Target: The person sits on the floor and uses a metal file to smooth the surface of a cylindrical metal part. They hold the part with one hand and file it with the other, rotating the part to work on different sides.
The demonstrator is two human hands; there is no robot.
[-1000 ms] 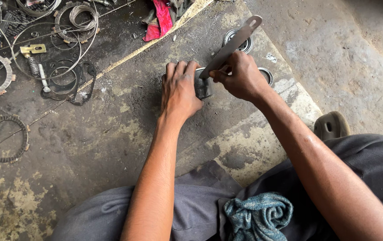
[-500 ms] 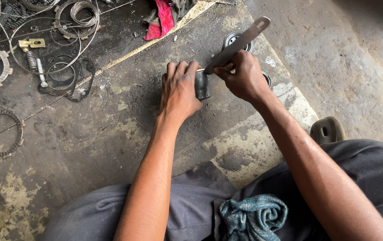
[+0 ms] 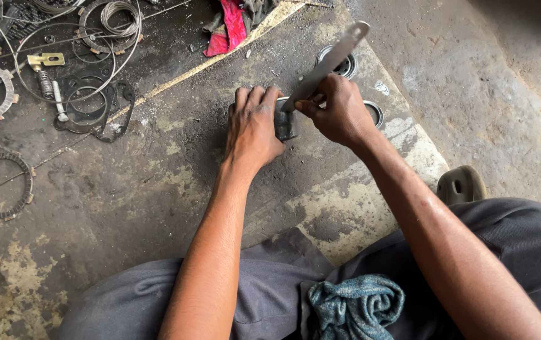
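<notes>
Head view: left hand, fingers pressed together, pins the small dark metal part to the concrete floor while right hand fingers pinch the flat metal blade; firm downward bracing keeps scraping controlled.

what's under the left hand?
The left hand presses flat on a small dark metal part on the concrete floor. Only the part's right edge shows, where the right hand sets a flat metal blade; the rest is covered.

You're in a repair workshop: a grimy, oil-stained concrete floor strewn with clutch plates, cables, gaskets and rags.
</notes>
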